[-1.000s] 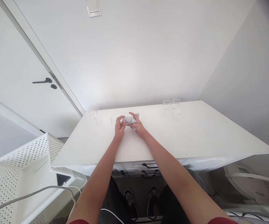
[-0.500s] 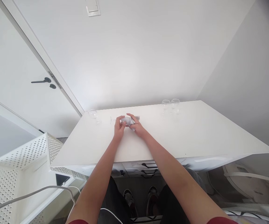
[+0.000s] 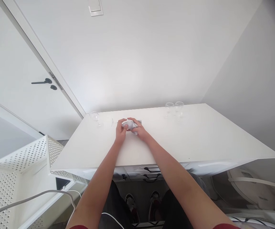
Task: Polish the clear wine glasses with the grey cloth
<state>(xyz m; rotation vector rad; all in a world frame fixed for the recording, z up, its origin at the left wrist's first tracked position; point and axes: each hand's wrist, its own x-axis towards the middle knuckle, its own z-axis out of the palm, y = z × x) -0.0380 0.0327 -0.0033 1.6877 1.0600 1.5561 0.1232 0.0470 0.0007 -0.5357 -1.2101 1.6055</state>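
Over the far middle of the white table (image 3: pixel 199 140), my left hand (image 3: pixel 120 132) grips a clear stemmed glass (image 3: pixel 116 122) held on its side, its foot pointing left. My right hand (image 3: pixel 138 129) is closed on a pale grey cloth (image 3: pixel 130 124) bunched around the glass's bowl. The two hands meet at the bowl, which the cloth mostly hides.
Another stemmed glass (image 3: pixel 95 117) stands at the table's far left, and two more glasses (image 3: pixel 174 108) stand at the far right. A white perforated metal cart (image 3: pixel 15 178) with a cable over it is at the left. Dark-handled drawers (image 3: pixel 149 171) sit under the table.
My right hand's fingers have folded further over the cloth and the bowl, and the cloth looks more bunched. Both hands stay in the same place.
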